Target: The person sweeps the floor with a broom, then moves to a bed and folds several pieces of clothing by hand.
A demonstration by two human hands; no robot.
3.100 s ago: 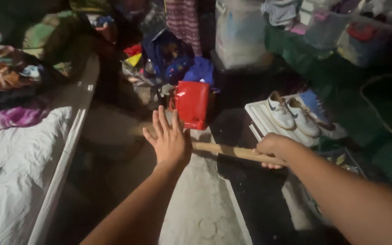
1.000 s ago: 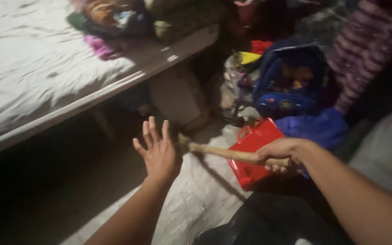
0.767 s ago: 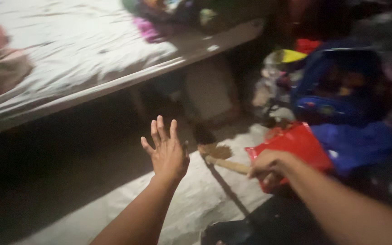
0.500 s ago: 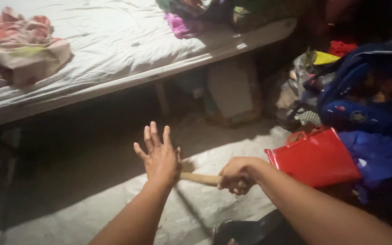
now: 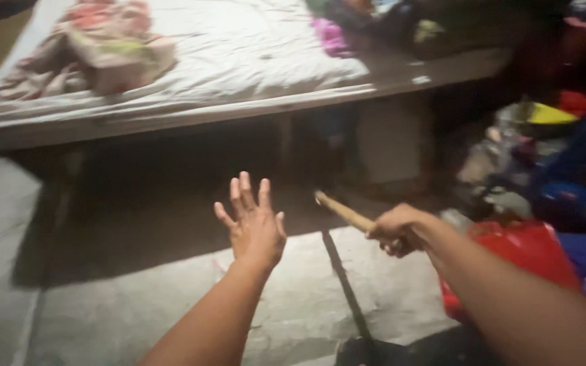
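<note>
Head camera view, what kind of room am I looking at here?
Probably a bedroom or a cluttered living space. A low bed with a white sheet and crumpled clothes stands on a bare concrete floor, with bags and heaped belongings at the right.

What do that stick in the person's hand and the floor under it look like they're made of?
The pale tan stick gripped by the right hand looks like bare, unvarnished wood: matte and light brown. The grey floor seems rough concrete, dull and mottled, with seams between slabs.
</note>
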